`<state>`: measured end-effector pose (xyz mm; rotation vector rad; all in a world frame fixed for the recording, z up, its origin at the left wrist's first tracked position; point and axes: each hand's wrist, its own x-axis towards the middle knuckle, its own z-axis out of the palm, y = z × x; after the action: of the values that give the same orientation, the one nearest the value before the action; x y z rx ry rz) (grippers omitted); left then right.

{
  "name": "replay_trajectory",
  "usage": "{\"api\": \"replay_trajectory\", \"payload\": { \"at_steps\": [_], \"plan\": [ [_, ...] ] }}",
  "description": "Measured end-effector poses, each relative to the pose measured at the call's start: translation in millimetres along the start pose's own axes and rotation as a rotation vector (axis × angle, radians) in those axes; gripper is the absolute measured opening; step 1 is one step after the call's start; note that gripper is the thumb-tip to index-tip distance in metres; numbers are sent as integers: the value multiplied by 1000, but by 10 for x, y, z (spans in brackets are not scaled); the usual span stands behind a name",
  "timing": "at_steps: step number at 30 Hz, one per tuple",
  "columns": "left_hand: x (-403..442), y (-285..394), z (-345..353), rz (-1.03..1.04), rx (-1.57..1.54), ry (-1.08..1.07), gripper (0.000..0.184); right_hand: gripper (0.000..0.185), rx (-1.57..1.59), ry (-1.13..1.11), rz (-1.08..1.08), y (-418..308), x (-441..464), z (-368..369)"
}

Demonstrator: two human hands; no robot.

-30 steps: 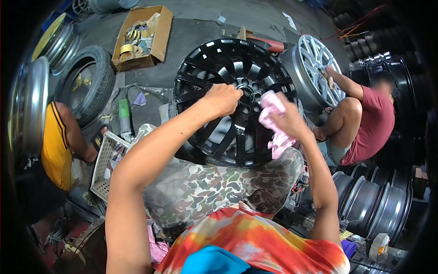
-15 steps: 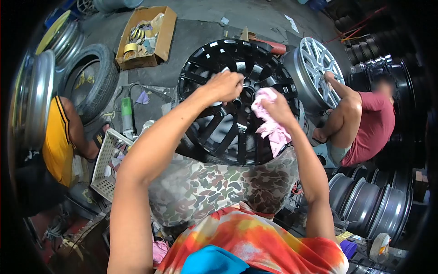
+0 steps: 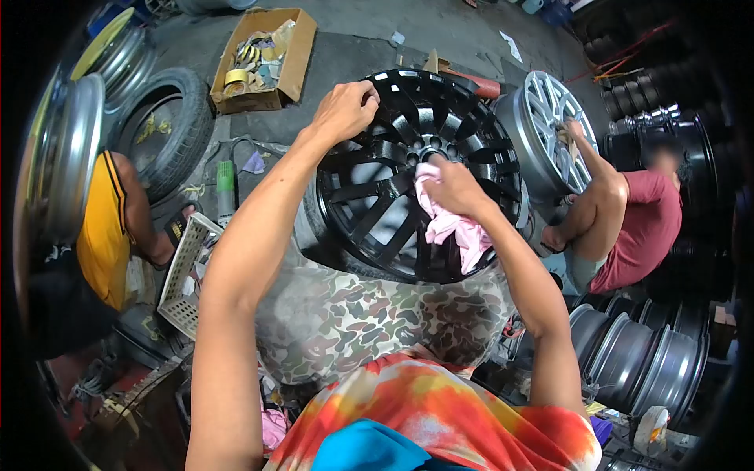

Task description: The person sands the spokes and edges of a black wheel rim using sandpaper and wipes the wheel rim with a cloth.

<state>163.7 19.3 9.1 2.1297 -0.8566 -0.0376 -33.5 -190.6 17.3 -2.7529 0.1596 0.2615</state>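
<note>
A glossy black wheel rim [image 3: 369, 235] with many spokes lies tilted in front of my knees. My left hand [image 3: 348, 110] is at its upper left edge, fingers curled closed over the outer lip. My right hand [image 3: 452, 188] grips a crumpled pink cloth [image 3: 459, 235] and presses it on the spokes just below the hub. The loose end of the cloth hangs toward the lower right of the rim. My right fingertips are partly blurred and hidden by the cloth.
A cardboard box [image 3: 302, 59] of tape rolls and scraps stands beyond a tire [image 3: 188, 118]. A green power tool [image 3: 225, 184] and a white basket [image 3: 177, 294] lie left. At right, a person in red [image 3: 648, 212] handles a silver rim [image 3: 542, 98]. Another person's yellow top [image 3: 102, 228] shows left.
My left hand has moved from near the hub up and left to the rim's edge. My right hand has slid the pink cloth slightly left and down.
</note>
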Motion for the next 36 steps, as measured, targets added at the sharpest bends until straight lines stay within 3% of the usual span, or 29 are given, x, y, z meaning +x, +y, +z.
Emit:
{"api": "replay_trajectory", "payload": {
  "at_steps": [1,3,5,7,9,11,12,13,15,16,19,23,24,28,32,36],
  "plan": [
    [1,-40,-48,-13,-12,26,27,35,250,102,84,83,-4,-1],
    [4,-158,-122,-32,14,91,27,40,845,20,114,193,-52,-195],
    [19,-230,-137,-40,52,206,26,38,764,67,178,142,-170,-193],
    [58,-351,-104,-67,80,213,26,34,263,73,-107,-14,-222,-47],
    [52,-457,1,-99,60,169,31,35,37,18,-184,-310,-185,-30],
    [-9,-539,126,-210,167,140,44,36,75,1,-91,-280,28,-8],
    [-30,-561,139,-283,120,73,56,34,208,164,-83,-116,117,136],
    [-20,-563,114,-375,96,-38,66,55,525,136,-10,-132,175,28],
    [-44,-595,107,-397,115,-110,73,55,428,160,69,-207,140,-175],
    [-82,-592,139,-397,115,-120,73,54,345,190,-59,-60,174,14],
    [-55,-436,195,-420,89,-69,70,48,96,123,-149,-185,104,75],
    [-85,-440,200,-440,110,-29,69,41,488,301,55,-109,310,-79],
    [-95,-452,190,-438,104,-28,69,41,389,372,40,-106,366,-55],
    [-83,-424,212,-429,72,-4,67,45,52,311,-103,-173,320,179],
    [-107,-400,199,-422,98,10,67,42,26,371,-176,-84,252,242],
    [-87,-443,226,-413,65,14,65,32,-278,262,-274,347,198,1]
  ]
}}
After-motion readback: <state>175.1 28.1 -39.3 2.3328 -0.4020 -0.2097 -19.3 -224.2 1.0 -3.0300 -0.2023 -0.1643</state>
